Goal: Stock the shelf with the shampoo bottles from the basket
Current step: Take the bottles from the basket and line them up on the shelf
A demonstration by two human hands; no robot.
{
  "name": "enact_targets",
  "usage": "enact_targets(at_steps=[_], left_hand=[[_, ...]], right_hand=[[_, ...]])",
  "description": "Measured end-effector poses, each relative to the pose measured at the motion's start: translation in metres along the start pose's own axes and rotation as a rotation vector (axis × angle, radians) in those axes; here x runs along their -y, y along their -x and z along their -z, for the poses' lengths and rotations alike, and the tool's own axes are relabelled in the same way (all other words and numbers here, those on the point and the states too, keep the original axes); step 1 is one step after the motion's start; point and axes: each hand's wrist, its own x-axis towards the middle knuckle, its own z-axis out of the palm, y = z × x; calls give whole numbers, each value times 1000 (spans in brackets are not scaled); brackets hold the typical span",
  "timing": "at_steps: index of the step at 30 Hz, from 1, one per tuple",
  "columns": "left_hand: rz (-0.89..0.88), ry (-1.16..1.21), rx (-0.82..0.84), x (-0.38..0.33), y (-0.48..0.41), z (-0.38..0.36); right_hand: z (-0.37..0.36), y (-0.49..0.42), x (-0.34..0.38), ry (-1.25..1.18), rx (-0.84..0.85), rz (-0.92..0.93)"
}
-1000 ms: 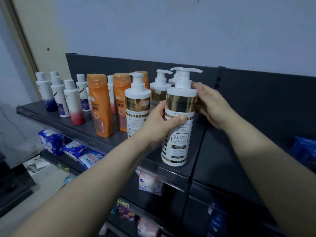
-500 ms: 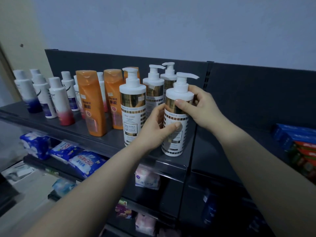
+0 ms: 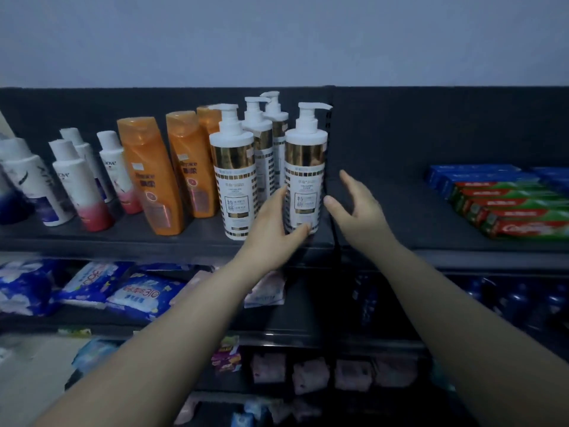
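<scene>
Upright pump bottle at the right front corner of the shelf: left hand fingers and thumb clasp its base; right hand fingers released, just beside it, apart.

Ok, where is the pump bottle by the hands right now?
Head view, centre: the pump bottle stands on the top shelf, rightmost of the white pump bottles. The left hand holds its lower part; the right hand is open beside it.
</scene>
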Motion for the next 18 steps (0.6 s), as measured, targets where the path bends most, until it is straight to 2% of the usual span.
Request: enact_targets(at_steps=[4, 9, 14, 18], left_hand=[[-32, -89, 120, -2, 28, -16], [-180, -127, 252, -11, 69, -60], [-240, -149, 401, -24, 106, -110], [-285, -182, 472, -37, 135, -153]], right_hand=[[6, 52, -7, 226, -26, 8], [27, 130, -27, 454, -59, -51], [65, 205, -53, 671, -64, -190], [94, 262, -82, 745, -78, -271]])
